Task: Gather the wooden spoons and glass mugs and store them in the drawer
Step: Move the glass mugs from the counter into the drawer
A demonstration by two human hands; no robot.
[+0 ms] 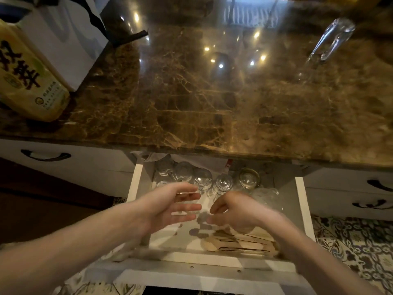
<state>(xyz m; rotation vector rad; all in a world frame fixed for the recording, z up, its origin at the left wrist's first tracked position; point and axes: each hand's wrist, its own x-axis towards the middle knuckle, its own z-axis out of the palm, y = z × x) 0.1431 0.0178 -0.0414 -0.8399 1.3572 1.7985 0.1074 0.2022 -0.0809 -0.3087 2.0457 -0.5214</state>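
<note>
- Closest in, the wooden spoons (234, 244) lie in a loose heap on the floor of the open drawer (301, 209), at about 5 o'clock inside it, near its front wall.
- The left hand (170, 207) hovers above the drawer's 9 o'clock side, palm turned toward 3 o'clock, fingers straight and slightly spread, holding nothing.
- The right hand (236, 211) hangs over the drawer's middle, just above the spoons, back upward; its fingers are loosely curled, thumb apart from them. Motion blur softens it, and no object shows in its grasp.
- The two hands are near each other but do not touch.
- Glass mugs (204, 177) stand packed together along the drawer's 12 o'clock end, partly under the counter edge.
- A closed drawer with a dark handle (45, 156) sits at 9 o'clock.
- The brown marble countertop (191, 103) fills the middle of the view.
- On it, a yellow packet (27, 77) stands at 10 o'clock beside a white bag (70, 39).
- One clear glass piece (333, 39), blurred, is at 1 o'clock on the counter.
</note>
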